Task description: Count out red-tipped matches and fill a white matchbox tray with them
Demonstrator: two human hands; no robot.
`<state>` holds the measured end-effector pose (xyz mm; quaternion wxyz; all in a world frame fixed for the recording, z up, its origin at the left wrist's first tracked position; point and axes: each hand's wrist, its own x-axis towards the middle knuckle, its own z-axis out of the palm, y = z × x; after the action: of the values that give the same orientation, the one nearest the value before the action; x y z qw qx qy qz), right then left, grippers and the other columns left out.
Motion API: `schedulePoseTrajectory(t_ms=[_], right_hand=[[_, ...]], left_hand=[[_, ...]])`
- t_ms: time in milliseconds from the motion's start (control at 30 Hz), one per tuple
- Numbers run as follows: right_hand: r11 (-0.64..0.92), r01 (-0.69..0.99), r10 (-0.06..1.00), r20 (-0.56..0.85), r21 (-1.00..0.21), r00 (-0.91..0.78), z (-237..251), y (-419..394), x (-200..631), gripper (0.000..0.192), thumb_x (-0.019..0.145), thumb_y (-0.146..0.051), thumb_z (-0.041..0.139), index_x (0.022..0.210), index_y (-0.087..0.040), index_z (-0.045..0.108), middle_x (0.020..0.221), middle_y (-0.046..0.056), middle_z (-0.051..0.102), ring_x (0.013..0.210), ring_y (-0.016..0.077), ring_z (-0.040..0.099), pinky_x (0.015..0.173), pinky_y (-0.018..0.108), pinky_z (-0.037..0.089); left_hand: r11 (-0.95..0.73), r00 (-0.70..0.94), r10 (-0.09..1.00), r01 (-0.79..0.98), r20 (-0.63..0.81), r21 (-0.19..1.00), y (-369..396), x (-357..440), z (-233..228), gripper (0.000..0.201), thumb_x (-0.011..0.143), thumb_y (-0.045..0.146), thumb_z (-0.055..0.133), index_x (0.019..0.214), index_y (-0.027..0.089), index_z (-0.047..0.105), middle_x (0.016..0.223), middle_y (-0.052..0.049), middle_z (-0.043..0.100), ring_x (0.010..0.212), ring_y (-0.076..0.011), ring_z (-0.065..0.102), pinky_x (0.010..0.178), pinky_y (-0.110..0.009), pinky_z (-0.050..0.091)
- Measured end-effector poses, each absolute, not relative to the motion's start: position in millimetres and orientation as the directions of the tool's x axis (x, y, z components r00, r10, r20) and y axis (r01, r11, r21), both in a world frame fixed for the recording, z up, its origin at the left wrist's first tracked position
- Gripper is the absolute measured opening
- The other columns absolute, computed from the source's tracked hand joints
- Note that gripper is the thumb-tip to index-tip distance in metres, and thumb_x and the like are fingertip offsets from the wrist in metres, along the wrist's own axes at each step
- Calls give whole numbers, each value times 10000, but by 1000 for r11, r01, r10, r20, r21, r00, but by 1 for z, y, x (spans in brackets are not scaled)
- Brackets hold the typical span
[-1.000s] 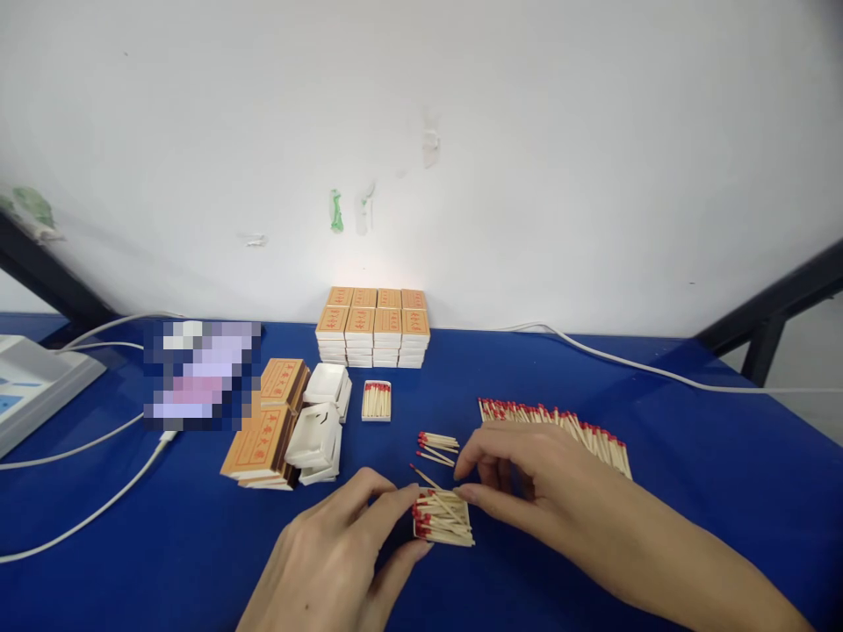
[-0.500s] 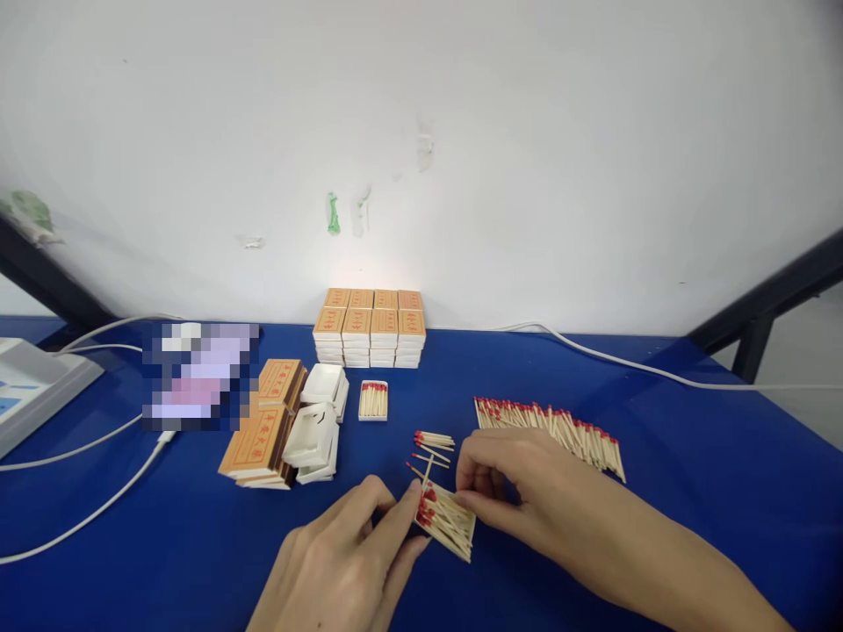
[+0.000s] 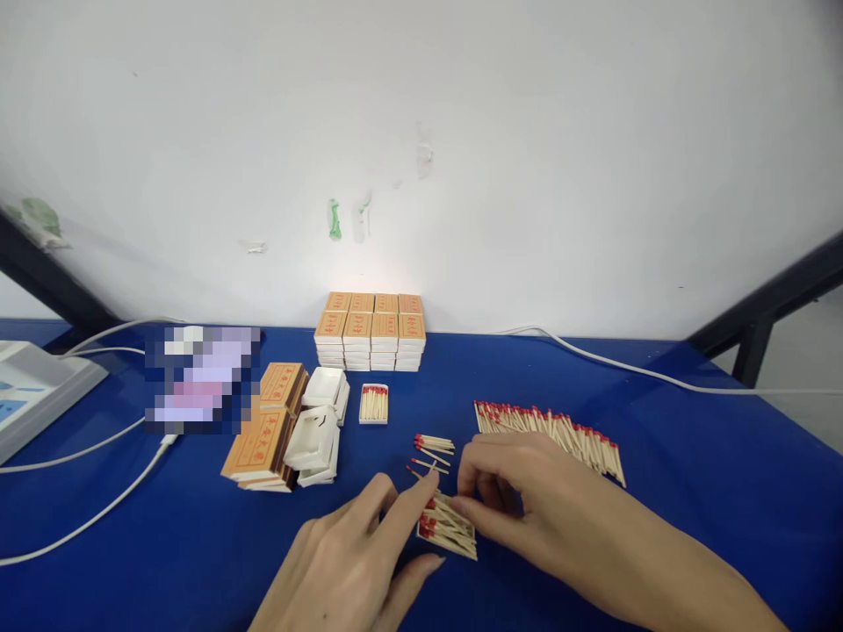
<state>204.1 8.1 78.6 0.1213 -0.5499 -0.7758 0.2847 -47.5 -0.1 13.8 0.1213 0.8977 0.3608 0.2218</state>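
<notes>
A small matchbox tray (image 3: 421, 530), heaped with loose red-headed matches (image 3: 449, 529), lies between my hands at the front of the table. My left hand (image 3: 349, 562) is at its left side, the index fingertip over the upper left corner by a tilted match and the thumb spread apart below. On the other side my right hand (image 3: 520, 491) has its fingers curled, thumb and fingertips together at the tray's upper right edge; its grip is partly hidden. Just beyond the tray are several loose matches (image 3: 435, 444). A long row of matches (image 3: 553, 423) spreads behind my right hand.
A filled tray (image 3: 374, 405) stands farther back. White empty trays (image 3: 313, 436) are stacked beside orange matchbox sleeves (image 3: 256, 443) on the left. Stacked matchboxes (image 3: 370, 330) stand against the wall. A blurred phone-like object (image 3: 204, 373) and white cables (image 3: 85, 525) lie at left.
My left thumb has moved away from the tray, and the left index finger has shifted up and right over its corner. My right hand stays nearly in place. The view has tilted slightly.
</notes>
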Motion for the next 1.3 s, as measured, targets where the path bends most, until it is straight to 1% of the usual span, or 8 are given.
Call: schedulePoseTrajectory(t_ms=[100, 267, 467, 733, 900, 1100, 1200, 1300], right_hand=[[255, 783, 938, -52, -567, -343, 81, 13, 200, 115, 1073, -268, 638, 989, -247, 714, 888, -1, 688, 787, 172, 637, 715, 320, 479], [400, 728, 892, 53, -558, -449, 74, 17, 196, 265, 1119, -162, 516, 1240, -274, 724, 1200, 59, 636, 940, 173, 657, 827, 340, 540], [467, 721, 869, 118, -511, -480, 55, 17, 192, 144, 1094, -172, 598, 1093, -227, 731, 1144, 57, 610, 911, 175, 635, 817, 343, 548], [376, 754, 911, 64, -539, -408, 64, 20, 196, 109, 1079, -197, 653, 987, -216, 708, 1050, 24, 613, 900, 169, 618, 801, 331, 487], [275, 781, 950, 35, -561, -310, 79, 19, 205, 180, 1112, -318, 618, 972, -252, 709, 970, -6, 621, 817, 147, 607, 750, 319, 454], [267, 788, 954, 35, -555, -298, 80, 21, 204, 181, 1105, -307, 616, 957, -263, 710, 943, -11, 639, 820, 150, 606, 751, 317, 440], [249, 784, 955, 9, -568, -297, 81, 20, 204, 202, 1109, -335, 614, 946, -263, 709, 938, -17, 650, 798, 143, 598, 752, 315, 439], [225, 761, 936, -81, -609, -341, 85, 18, 207, 227, 1101, -410, 629, 942, -274, 717, 904, -28, 664, 782, 143, 596, 720, 307, 436]], left_hand=[[-709, 665, 700, 602, 260, 367, 3, -46, 17, 693, 994, 236, 783, 1599, 287, 447, 1069, -26, 699, 699, -210, 788, 575, -305, 658], [-701, 687, 698, 600, 202, 385, 2, -43, 25, 449, 932, 157, 814, 1332, 268, 643, 1032, -5, 700, 651, -191, 766, 550, -291, 626], [-635, 640, 751, 632, 164, 445, 1, -40, 29, 422, 798, 180, 873, 1180, 233, 702, 888, 29, 646, 565, -173, 691, 482, -273, 537], [-613, 606, 767, 595, 210, 520, 3, -44, 32, 291, 912, 116, 660, 1164, 258, 690, 880, 46, 596, 458, -99, 508, 478, -250, 464], [-508, 578, 812, 634, 80, 583, 3, -40, 39, 322, 888, 174, 738, 1193, 274, 705, 973, 10, 660, 697, -172, 698, 616, -284, 542], [-517, 556, 817, 589, 153, 621, 2, -38, 37, 302, 897, 190, 692, 1182, 287, 711, 836, 45, 584, 603, -146, 621, 545, -265, 471], [-511, 563, 818, 619, 117, 597, 0, -39, 34, 399, 830, 203, 753, 1220, 275, 714, 906, 25, 621, 665, -169, 674, 618, -296, 522], [-495, 577, 812, 609, 81, 620, -1, -41, 30, 289, 857, 183, 721, 1126, 290, 724, 969, 17, 649, 684, -160, 677, 612, -290, 497]])
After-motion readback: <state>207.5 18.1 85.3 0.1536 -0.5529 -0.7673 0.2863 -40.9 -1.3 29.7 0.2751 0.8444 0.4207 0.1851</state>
